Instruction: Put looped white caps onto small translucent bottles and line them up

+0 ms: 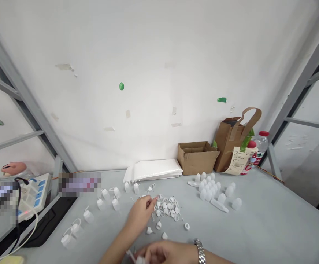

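My left hand reaches over the left edge of a pile of small white caps with thin straps. Its fingers are pinched together at the pile, and what they hold, if anything, is hidden. At the bottom edge of the view, my right hand, with a metal watch on the wrist, is closed around a small white squeeze bottle. A strap sticks out beside that bottle, whose lower part is out of view. A few loose caps lie between the two hands.
Capped bottles stand in a scattered row at left. Uncapped bottles cluster at right. Against the wall are white envelopes, a cardboard box, a paper bag and a drink bottle. A power strip sits far left.
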Demonstrator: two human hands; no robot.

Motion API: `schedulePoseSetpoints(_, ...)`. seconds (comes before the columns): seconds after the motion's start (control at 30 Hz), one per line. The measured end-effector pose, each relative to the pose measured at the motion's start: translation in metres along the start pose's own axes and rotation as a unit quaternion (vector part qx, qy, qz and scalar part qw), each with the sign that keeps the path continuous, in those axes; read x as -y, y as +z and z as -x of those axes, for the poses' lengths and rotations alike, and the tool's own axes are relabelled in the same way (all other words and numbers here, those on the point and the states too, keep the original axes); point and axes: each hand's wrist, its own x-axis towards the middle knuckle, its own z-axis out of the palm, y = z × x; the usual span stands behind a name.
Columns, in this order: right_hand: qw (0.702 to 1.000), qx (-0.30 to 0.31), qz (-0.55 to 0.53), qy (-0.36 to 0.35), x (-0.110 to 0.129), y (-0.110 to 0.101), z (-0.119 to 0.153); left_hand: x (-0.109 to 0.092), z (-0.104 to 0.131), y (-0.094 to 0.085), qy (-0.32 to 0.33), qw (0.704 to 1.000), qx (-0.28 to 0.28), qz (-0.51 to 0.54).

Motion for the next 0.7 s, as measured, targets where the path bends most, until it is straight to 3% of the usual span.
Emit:
schedulePoseSetpoints(0.1, 0.997, -0.065, -0.025, -0.037, 0.010, -0.007, 0.002, 0.002, -0.003, -0.008, -0.014, 0.998, 0.017, 0.064)
schedulePoseSetpoints(0.23, 0.987, -0.140, -0.014, -0.078, 0.022, -0.017, 0.005, 0.007, -0.009, -0.017, -0.034, 0.993, -0.003, 0.115)
schedulePoseSetpoints(0.37, 0.987, -0.129, -0.015, -0.092, 0.028, -0.024, 0.011, 0.009, -0.013, -0.022, -0.032, 0.992, -0.006, 0.122)
schedulePoseSetpoints(0.47, 0.987, -0.126, -0.010, -0.096, 0.035, -0.029, 0.018, 0.012, -0.010, -0.029, -0.034, 0.998, -0.002, 0.055)
schedulePoseSetpoints(0.53, 0.984, -0.144, 0.004, -0.101, 0.041, -0.032, 0.023, 0.015, -0.006, -0.037, -0.043, 0.999, 0.030, -0.014)
schedulePoseSetpoints(0.7, 0.986, -0.148, 0.045, -0.068, 0.047, -0.040, 0.028, 0.021, 0.008, -0.056, -0.102, 0.973, 0.106, -0.178)
